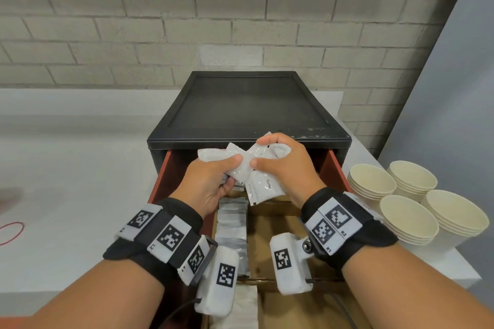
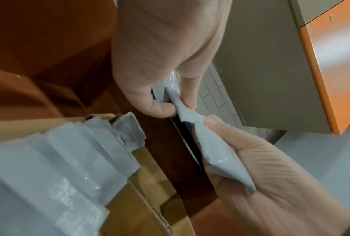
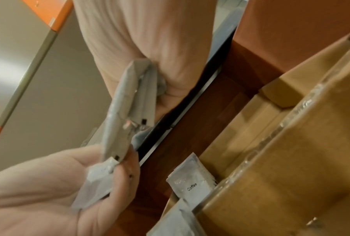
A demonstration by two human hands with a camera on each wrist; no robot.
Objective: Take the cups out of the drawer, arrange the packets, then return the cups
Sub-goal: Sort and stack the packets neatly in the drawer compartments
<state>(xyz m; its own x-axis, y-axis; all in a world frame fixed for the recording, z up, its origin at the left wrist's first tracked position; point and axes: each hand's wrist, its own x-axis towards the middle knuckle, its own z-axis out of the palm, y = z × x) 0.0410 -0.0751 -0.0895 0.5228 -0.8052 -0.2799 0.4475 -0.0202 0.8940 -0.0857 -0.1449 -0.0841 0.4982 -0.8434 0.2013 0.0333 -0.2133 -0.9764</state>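
Note:
Both hands are raised over the open red-brown drawer, each holding white coffee packets. My left hand pinches crumpled packets between thumb and fingers. My right hand curls round a small bunch of packets, one marked "Coffee". The two bunches touch between the thumbs. In the left wrist view my left hand pinches a packet end. In the right wrist view my right hand grips its bunch. A row of packets stands in the drawer. Several stacks of cream paper cups stand on the counter to the right.
The drawer belongs to a black cabinet standing against a brick wall. Cardboard dividers split the drawer into compartments. A red rubber band lies on the white counter at far left. The counter's right edge falls away just past the cups.

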